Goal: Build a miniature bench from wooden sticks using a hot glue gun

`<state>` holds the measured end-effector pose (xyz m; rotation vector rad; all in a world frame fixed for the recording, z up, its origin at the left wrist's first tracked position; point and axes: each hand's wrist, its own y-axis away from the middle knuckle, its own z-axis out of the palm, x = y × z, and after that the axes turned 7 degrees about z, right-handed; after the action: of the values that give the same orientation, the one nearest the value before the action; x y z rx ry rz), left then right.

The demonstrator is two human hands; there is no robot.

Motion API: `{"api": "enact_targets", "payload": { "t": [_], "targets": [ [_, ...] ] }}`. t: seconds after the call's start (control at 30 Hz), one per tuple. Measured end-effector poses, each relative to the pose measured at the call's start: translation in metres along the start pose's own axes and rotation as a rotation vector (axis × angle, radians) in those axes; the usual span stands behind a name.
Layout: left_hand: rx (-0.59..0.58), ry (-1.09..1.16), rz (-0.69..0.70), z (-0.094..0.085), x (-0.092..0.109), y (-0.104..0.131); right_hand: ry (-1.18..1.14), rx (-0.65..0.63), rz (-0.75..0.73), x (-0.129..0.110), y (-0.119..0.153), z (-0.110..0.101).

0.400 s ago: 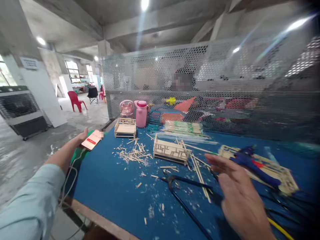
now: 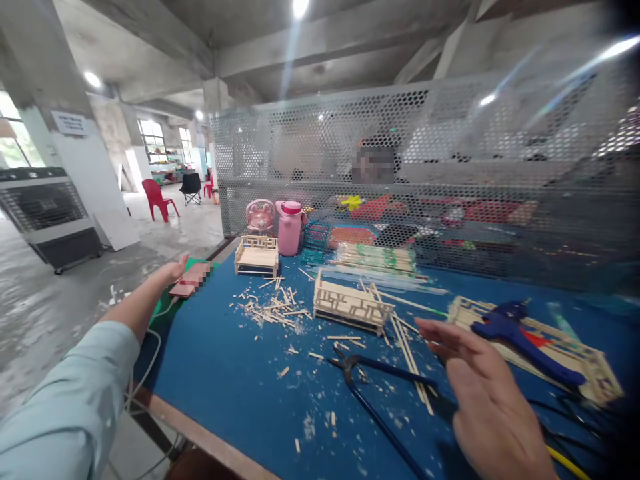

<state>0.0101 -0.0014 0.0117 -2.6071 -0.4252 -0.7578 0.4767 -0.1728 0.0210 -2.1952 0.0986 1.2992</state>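
My left hand (image 2: 170, 272) reaches to the table's far left corner and holds a phone (image 2: 189, 279) with a cable trailing from it. My right hand (image 2: 487, 400) hovers with fingers apart above the blue table (image 2: 225, 373), over thin wooden sticks (image 2: 410, 357) and the dark handles of pliers (image 2: 373, 387). It holds nothing. A small stick-built frame (image 2: 350, 305) lies just beyond it.
A miniature wooden bench (image 2: 257, 255), a pink jug (image 2: 290, 228) and a pink fan (image 2: 260, 217) stand at the back left. A blue glue gun (image 2: 520, 337) rests on another stick frame (image 2: 570, 357) at right. Wood scraps (image 2: 273, 310) litter the middle. A perforated metal screen (image 2: 425, 167) backs the table; a person sits behind it.
The view has shifted slightly left and down. My left hand has lowered the phone toward the table corner, tilting it flatter. My right hand stays hovering in about the same spot.
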Motion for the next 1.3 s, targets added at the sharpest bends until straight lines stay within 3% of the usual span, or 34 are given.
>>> {"api": "enact_targets", "payload": {
  "t": [0.1,0.2,0.27,0.3,0.33,0.4,0.43,0.5,0.57,0.67,0.87,1.07,1.23,1.3],
  "targets": [
    [0.171,-0.003,-0.125,-0.012,0.014,-0.001,0.018,0.001,-0.027,0.004,-0.001,0.000],
    [0.362,0.019,-0.118,-0.021,0.047,0.002,0.109,-0.028,-0.084,0.006,-0.004,0.000],
    [0.430,0.050,-0.014,-0.018,0.082,0.014,0.241,-0.167,-0.110,0.004,-0.005,0.002],
    [0.440,0.081,0.100,-0.011,0.101,0.025,0.341,-0.279,-0.103,0.002,-0.004,0.002],
    [0.447,0.209,0.315,-0.003,0.119,0.039,0.462,-0.401,-0.083,-0.001,-0.001,0.003],
    [0.236,0.437,0.680,0.021,0.152,0.074,0.718,-0.618,-0.026,-0.007,0.009,0.002],
    [0.099,0.482,0.768,0.033,0.165,0.092,0.823,-0.685,-0.008,-0.010,0.016,0.001],
    [-0.102,0.493,0.789,0.057,0.181,0.125,0.934,-0.750,-0.001,-0.012,0.030,-0.002],
    [-0.255,0.483,0.702,0.077,0.187,0.144,0.975,-0.758,0.012,-0.012,0.042,-0.006],
    [-0.465,0.527,0.680,0.099,0.190,0.148,0.989,-0.730,0.037,-0.009,0.051,-0.010],
    [-0.573,0.610,0.673,0.117,0.202,0.131,1.039,-0.624,0.009,0.005,0.048,-0.007],
    [-0.635,0.809,0.560,0.094,0.213,0.124,1.023,-0.671,-0.010,-0.001,0.029,-0.015],
    [-0.520,0.969,0.465,0.061,0.204,0.125,0.978,-0.632,-0.034,-0.026,-0.006,-0.019],
    [-0.445,1.109,0.372,0.050,0.196,0.129,0.999,-0.693,-0.044,-0.029,-0.010,-0.012]
  ]
}}
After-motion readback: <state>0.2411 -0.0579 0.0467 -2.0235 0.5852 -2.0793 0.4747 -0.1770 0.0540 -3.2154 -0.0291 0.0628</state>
